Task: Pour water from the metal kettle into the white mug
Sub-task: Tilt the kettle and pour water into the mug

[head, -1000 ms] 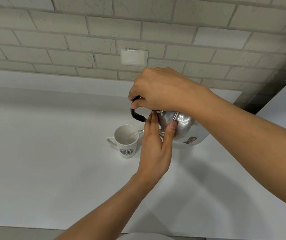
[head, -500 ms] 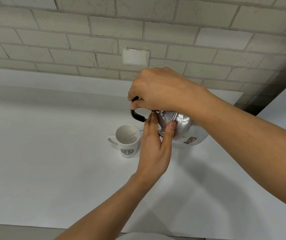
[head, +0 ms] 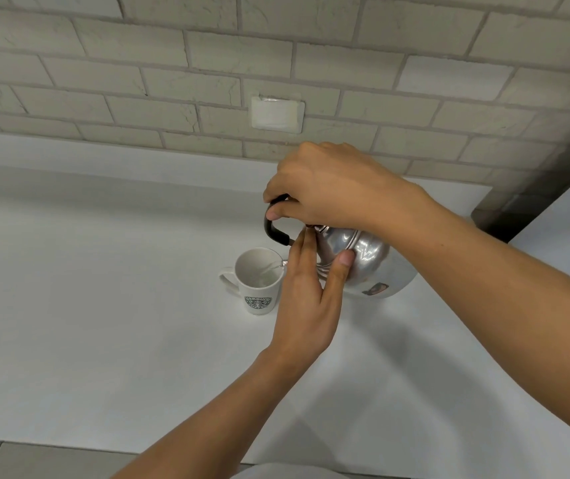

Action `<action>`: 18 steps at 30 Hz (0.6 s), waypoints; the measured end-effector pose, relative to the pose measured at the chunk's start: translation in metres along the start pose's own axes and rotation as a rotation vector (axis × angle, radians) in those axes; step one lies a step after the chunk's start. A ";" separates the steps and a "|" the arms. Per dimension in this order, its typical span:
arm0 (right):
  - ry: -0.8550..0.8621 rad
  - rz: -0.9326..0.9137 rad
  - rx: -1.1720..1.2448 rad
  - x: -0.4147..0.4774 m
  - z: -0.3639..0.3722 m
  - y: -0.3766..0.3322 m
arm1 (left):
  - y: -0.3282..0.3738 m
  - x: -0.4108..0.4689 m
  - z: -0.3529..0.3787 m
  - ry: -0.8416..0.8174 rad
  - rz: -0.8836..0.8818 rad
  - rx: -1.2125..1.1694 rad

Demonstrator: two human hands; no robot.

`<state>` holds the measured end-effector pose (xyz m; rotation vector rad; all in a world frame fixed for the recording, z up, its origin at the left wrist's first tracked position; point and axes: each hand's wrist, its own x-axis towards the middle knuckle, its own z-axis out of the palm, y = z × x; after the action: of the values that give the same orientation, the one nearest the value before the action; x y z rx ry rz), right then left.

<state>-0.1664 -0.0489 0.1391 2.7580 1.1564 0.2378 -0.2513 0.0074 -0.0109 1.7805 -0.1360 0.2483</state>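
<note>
nothing has shifted: right hand (head: 332,186) grips tilted kettle (head: 366,261) (left hand (head: 306,299) steadying), water entering mug (head: 259,281).

— Where does the single head view sit?
— Above the white surface (head: 103,305), looking forward and steeply down, with the brick wall (head: 172,63) filling the top of frame.
— How near?
— Close: both forearms enter from the bottom edge and right side, and the hands fall near centre. Wide-angle bending curves the wall's brick lines.
</note>
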 end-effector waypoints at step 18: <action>0.573 0.265 0.569 -0.078 0.051 0.046 | -0.002 0.015 -0.022 0.076 0.070 0.109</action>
<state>-0.1788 -0.1405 0.0911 3.4875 1.0824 0.9077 -0.2387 0.0299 -0.0050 1.8742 -0.1328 0.3792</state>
